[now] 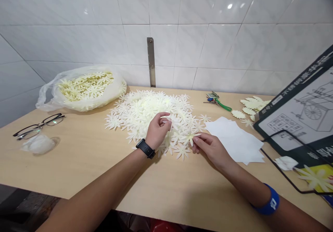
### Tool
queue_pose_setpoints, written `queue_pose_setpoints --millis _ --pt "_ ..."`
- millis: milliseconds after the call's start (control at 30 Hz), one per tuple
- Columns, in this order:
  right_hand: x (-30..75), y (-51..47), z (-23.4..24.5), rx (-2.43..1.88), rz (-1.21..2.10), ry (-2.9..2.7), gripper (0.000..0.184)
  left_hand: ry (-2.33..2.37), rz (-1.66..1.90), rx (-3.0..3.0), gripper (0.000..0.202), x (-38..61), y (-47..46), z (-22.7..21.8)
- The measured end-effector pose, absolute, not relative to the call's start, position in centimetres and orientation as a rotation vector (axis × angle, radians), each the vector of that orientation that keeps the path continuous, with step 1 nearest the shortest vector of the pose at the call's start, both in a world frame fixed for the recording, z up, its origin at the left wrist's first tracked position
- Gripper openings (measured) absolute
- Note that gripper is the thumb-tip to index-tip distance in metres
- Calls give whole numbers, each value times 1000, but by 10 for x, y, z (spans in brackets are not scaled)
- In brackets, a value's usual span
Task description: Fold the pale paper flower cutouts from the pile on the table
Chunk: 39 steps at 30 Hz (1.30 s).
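In the head view, a heap of flower cut-outs (145,108), pale and paper-thin, lies spread on the counter (85,162) close to the tiled wall. The left hand (157,130), with a black watch (146,148) on its wrist, rests on the near part of the heap. Its fingers (166,120) are curled with the tips down among the petals, and I cannot tell whether they grip one. The right hand (211,148) lies at the heap's near right edge, thumb and forefinger pinched on a single cut-out (191,136) that touches the heap's rim. Its arm wears a blue wristband (270,202). Left of the heap and touching it sits a plastic bag (85,86) full of yellower flowers. Further left of the heap lie glasses (39,124). Just right of the heap lie white sheets (235,140). Beyond them, away from the heap, are keys (217,101), a few more flowers (251,105) and a dark printed board (299,114).
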State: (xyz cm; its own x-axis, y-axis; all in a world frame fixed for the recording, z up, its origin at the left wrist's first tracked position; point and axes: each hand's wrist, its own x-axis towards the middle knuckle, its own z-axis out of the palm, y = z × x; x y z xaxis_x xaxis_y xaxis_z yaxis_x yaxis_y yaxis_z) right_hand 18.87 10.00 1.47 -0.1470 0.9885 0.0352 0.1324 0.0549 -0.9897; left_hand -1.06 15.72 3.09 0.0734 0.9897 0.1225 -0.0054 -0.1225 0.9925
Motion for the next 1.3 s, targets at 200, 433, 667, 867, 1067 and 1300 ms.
queue_pose_setpoints --millis 200,433,667,867,1067,1300 --pt "187 101 14 -1188 1236 -1391 28 1294 1351 1754 20 -11 153 30" --pt "187 101 15 -1136 1282 -1359 27 821 1292 2168 12 -2 135 37" --pt "188 99 15 -1102 1324 -1357 29 705 1062 2146 16 0 135 31" --pt "188 100 14 -1071 1353 -1349 27 701 1054 2102 17 0 133 35" --pt "188 99 15 -1085 1312 -1393 27 820 1010 1998 15 4 128 38" --pt "188 100 16 -1115 1235 -1463 32 1007 1158 1546 16 1 138 37"
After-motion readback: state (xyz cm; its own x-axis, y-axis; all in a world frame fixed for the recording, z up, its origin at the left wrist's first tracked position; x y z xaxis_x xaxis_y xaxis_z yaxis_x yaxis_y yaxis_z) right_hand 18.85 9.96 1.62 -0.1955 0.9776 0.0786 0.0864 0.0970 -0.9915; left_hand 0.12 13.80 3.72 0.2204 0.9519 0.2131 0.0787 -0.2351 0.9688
